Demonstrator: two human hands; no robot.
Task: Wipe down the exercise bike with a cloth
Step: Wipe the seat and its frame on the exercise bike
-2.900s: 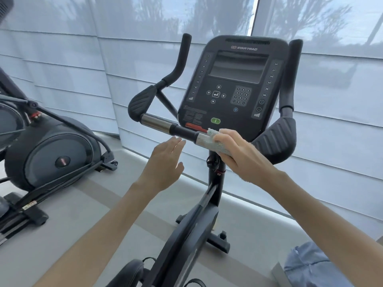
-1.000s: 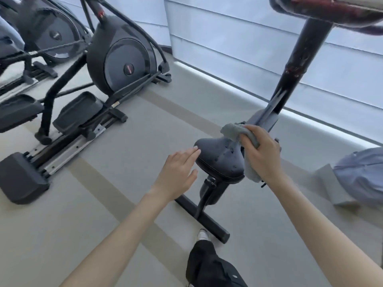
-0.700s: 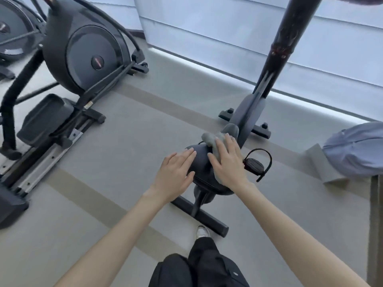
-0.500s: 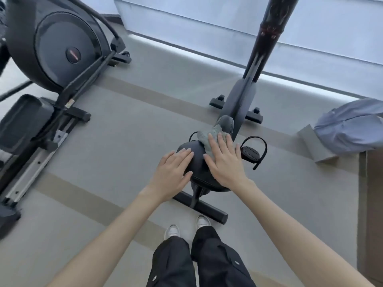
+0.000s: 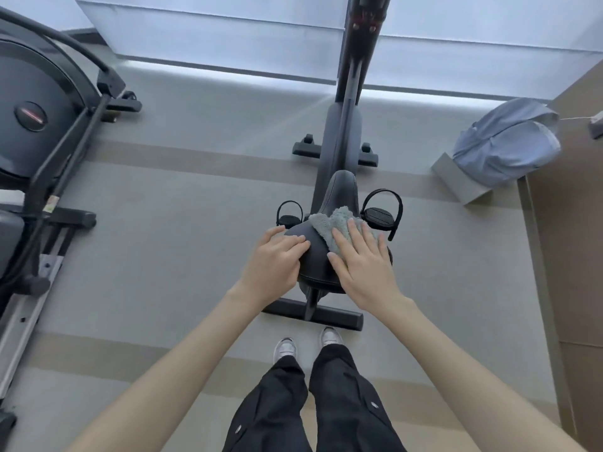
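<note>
— Where is our cloth?
— The grey fluffy cloth (image 5: 336, 228) lies on the saddle (image 5: 339, 190) of the exercise bike (image 5: 341, 135). It covers the saddle's right half, just behind the narrow nose. Our right hand (image 5: 362, 267) presses it flat there.
— How do the fingers lie?
— They lie straight and a little spread, palm down, pinching nothing. The cloth's front edge sticks out past the fingertips.
— And our left hand (image 5: 275, 261)?
— It rests on the saddle's left edge, with the fingers close together and loosely bent on the bare black cover. It touches neither the cloth nor the other hand. A strip of bare saddle shows between them.
— What do we see around the saddle?
— The right pedal (image 5: 378, 216), with its strap, is just right of the saddle and the left pedal (image 5: 288, 220) just left, both lower down. Ahead of the saddle the frame rises into a dark post (image 5: 365, 24) that leaves the top of the view. Below the saddle the rear foot bar (image 5: 336, 316) crosses the floor. Our pale shoes (image 5: 285, 349) stand just behind that bar, under black trousers (image 5: 342, 402).
— Farther out?
— Well to the saddle's left stands a black elliptical machine (image 5: 36, 125). Well to its right and ahead, a pale blue bundle of fabric (image 5: 505, 141) sits on a grey block (image 5: 463, 181). We cannot tell what the bundle is.
</note>
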